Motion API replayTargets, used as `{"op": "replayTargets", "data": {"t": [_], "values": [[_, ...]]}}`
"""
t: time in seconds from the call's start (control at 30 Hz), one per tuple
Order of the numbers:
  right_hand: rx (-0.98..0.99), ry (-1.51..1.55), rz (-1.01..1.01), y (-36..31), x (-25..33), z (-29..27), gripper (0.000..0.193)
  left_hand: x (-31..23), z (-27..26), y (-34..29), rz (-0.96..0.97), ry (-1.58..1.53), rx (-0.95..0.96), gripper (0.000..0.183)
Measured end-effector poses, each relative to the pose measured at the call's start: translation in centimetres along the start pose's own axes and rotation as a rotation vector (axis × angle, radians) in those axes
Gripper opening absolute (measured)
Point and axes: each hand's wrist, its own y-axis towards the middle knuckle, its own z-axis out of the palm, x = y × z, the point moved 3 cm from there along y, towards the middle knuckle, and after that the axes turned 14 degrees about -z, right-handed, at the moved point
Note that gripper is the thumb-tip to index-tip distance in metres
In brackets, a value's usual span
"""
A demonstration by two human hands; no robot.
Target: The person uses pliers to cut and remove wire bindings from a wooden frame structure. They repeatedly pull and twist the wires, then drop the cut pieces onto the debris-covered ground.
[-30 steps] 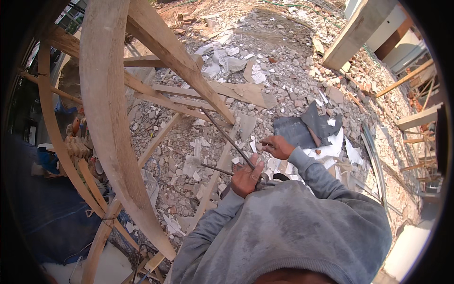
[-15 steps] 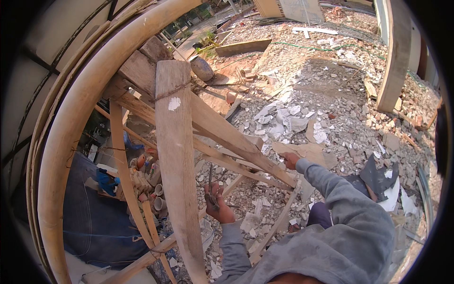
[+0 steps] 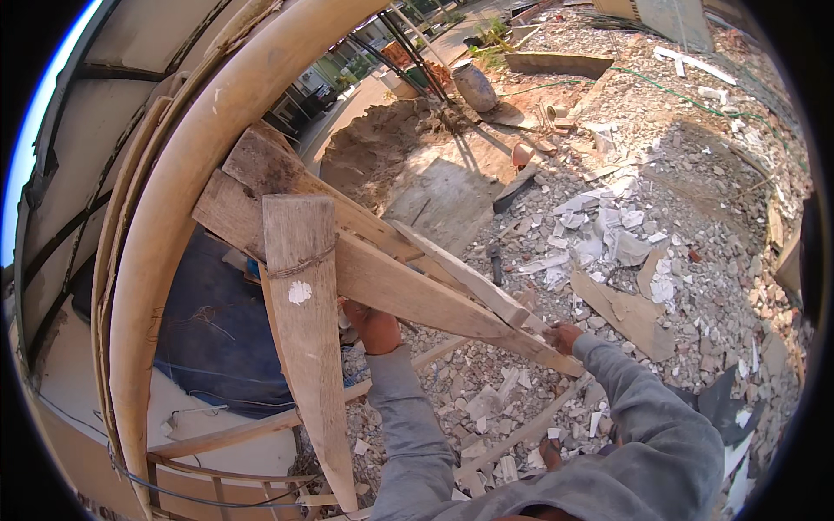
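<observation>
My right hand [image 3: 565,338] is closed at the lower right end of a short wooden plank [image 3: 460,272], which lies along the upper side of a thick wooden beam [image 3: 408,289]. Its fingertips are partly hidden there. Between the beam and a broad upright wooden post [image 3: 301,347] is my left hand [image 3: 373,329], its fingers mostly out of sight behind the wood. A dark sliver beside it looks like part of the metal hand tool seen in it earlier. Wire is wound around the post, which has a white patch.
A large curved pole [image 3: 174,174] arches along the left. Under the frame hangs a dark blue sheet [image 3: 221,321]. Broken rubble [image 3: 486,395] and white shards [image 3: 621,239] cover the ground. A barrel [image 3: 474,85] stands farther back near a sand pile [image 3: 373,143].
The view has shifted left. My left hand has gone up behind the beam, hiding most of its tool. The short plank now shows above the beam, with my right hand at its end.
</observation>
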Motion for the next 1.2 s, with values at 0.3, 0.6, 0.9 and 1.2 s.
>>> {"op": "replayTargets", "data": {"t": [0.3,0.6,0.9,1.2], "values": [[0.015,-0.266,-0.233,-0.6,1.5,-2.8,0.021,-3.1,-4.4,0.8,-0.117,-0.382,0.331,0.06],[-0.481,0.4,0.068,-7.1,-0.3,-8.0,0.007,9.9,2.0,-3.0,-0.551,0.165,0.086,0.047],[-1.127,0.924,0.156,-23.4,7.3,-29.4,0.019,12.0,2.9,-1.6,-0.235,0.62,0.199,0.054],[-1.226,0.899,-0.218,-26.7,14.8,-40.2,0.013,4.2,10.5,-18.9,0.175,0.398,-0.875,0.029]]}}
